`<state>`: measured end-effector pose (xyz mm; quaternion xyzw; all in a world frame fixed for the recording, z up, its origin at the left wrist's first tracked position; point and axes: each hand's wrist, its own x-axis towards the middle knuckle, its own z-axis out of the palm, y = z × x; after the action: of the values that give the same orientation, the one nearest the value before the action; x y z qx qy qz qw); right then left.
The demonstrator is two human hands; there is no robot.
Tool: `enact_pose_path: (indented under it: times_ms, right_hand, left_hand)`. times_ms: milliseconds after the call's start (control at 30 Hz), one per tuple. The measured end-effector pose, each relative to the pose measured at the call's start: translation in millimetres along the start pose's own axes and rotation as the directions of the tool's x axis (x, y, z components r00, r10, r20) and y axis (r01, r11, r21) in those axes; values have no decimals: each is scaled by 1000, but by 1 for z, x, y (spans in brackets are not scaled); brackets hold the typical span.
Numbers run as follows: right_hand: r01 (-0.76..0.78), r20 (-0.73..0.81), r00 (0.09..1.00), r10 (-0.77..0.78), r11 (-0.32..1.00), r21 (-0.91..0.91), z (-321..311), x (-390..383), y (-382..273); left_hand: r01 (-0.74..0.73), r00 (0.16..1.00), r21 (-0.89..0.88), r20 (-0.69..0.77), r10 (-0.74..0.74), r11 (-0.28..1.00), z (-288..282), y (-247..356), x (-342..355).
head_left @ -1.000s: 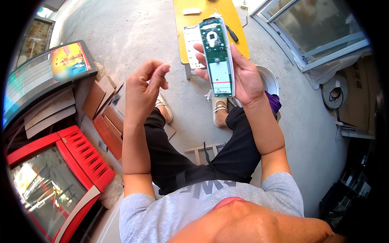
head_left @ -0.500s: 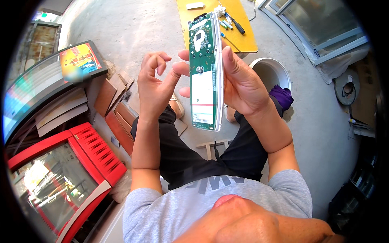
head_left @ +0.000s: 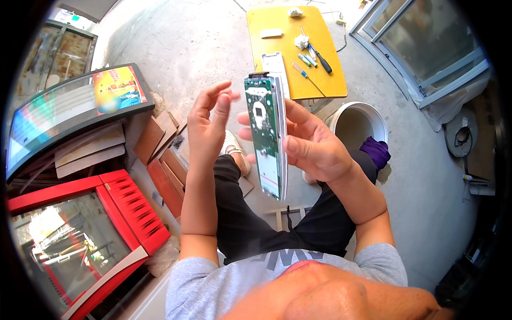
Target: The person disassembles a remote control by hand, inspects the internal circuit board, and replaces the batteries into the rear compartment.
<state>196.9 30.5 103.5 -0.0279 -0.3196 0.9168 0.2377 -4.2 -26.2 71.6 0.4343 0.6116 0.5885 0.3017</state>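
A long green circuit board, set in a pale casing, stands nearly upright in front of me. My right hand grips it by the right edge, thumb on the near side and fingertips showing past the left edge. White patches, small dark parts and a silvery round part sit on the board's face; a black piece caps its far end. To the left of the board, my left hand is raised with nothing in it. Its fingers are loosely bent and apart from the thumb, some smeared by motion.
Beyond the board stands a yellow table with a white cover, a dark-handled screwdriver, a thinner screwdriver and crumpled tissue. A white bucket with purple cloth is at right, a red-framed cabinet at left.
The circuit board and my right hand have come down nearer my body, and the board has turned more edge-on. My left hand has drawn away from the board. More of the table shows.
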Motion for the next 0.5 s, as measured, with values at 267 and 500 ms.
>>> enact_pose_path:
  times_ms: [267,500]
  right_hand:
    - [-22,-215,976,26,1000,19,-44,11,15]
    - [-35,-231,972,39,999,21,-56,6,19]
  left_hand:
    - [-76,977,93,-192,93,993,0,-18,5]
    - [47,990,190,-140,-21,981,-40,-24,14]
